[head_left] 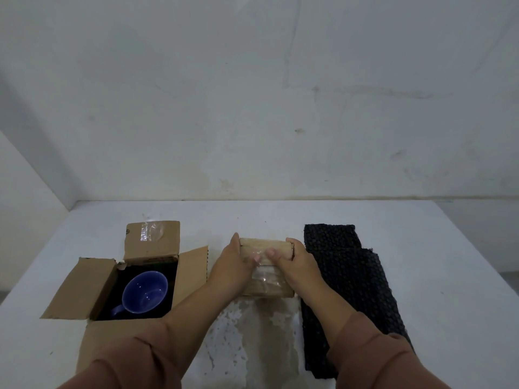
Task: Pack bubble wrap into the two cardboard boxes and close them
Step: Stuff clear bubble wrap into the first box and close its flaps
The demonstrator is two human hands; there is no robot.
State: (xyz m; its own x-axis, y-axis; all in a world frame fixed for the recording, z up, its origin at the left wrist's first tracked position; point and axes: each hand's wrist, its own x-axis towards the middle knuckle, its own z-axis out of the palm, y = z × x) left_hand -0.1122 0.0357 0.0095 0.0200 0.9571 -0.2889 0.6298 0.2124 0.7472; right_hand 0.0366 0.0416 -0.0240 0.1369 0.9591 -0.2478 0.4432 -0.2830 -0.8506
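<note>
A small cardboard box (268, 286) with clear tape on top sits at the table's middle, its flaps folded down. My left hand (234, 266) clasps its left side and my right hand (295, 261) its right side, thumbs pressing on the top. An open cardboard box (92, 287) stands to the left with its flaps spread; a blue mug (144, 292) lies inside on dark lining. Black bubble wrap (345, 272) lies in a long strip to the right of the small box, partly under my right forearm.
The white table (435, 276) butts against a pale wall at the back and left. A worn, patchy spot marks the tabletop just in front of the small box.
</note>
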